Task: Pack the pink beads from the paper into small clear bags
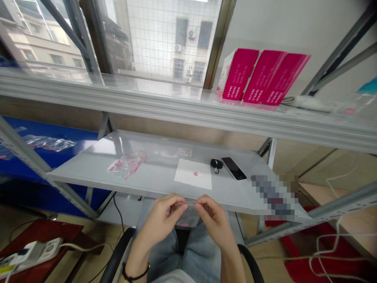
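My left hand (161, 220) and my right hand (214, 220) are raised together over my lap, just below the front edge of the grey table (97, 165). Both pinch the top edge of a small clear plastic bag (188, 214) with pink print that hangs between them. Fingers of both hands are closed on the bag. A black bracelet is on my left wrist.
On the table lie a heap of small clear bags with red print (127, 163), a white sheet (193, 173), a black key fob (216, 164), a black phone (233, 168). Three pink boxes (262, 76) stand on the upper shelf. A power strip (35, 251) lies at lower left.
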### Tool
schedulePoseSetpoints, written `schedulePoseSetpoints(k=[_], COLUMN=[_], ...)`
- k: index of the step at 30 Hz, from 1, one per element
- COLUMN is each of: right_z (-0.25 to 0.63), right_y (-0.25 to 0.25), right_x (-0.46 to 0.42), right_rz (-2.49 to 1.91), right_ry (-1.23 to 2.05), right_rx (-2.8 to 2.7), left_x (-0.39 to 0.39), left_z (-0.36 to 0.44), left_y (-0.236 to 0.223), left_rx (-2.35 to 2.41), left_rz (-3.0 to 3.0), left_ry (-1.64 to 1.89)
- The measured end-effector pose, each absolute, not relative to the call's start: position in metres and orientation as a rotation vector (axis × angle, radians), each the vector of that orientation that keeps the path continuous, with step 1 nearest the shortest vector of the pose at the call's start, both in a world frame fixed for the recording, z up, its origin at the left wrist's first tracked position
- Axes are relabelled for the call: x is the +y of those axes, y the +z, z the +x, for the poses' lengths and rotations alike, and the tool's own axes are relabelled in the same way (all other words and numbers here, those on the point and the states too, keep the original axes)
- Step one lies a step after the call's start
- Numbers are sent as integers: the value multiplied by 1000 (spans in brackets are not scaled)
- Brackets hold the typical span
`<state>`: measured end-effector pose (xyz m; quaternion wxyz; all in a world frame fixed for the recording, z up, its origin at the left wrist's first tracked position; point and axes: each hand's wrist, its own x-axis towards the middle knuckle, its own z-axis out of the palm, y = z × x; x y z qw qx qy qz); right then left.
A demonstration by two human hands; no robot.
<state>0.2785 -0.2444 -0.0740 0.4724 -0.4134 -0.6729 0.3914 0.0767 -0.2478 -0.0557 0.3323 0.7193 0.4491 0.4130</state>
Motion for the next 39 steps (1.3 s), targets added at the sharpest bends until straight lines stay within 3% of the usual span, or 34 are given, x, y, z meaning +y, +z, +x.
schedulePoseSetpoints(k=[39], right_z=[278], right_y=[-64], right_x=[-250], right_rz=[-1042], right_ry=[934], right_rx=[-1784], left_x=[-252], left_z=[80], left_y=[-55], left_rx=[1082], left_rz=[1936], left_ry=[1024])
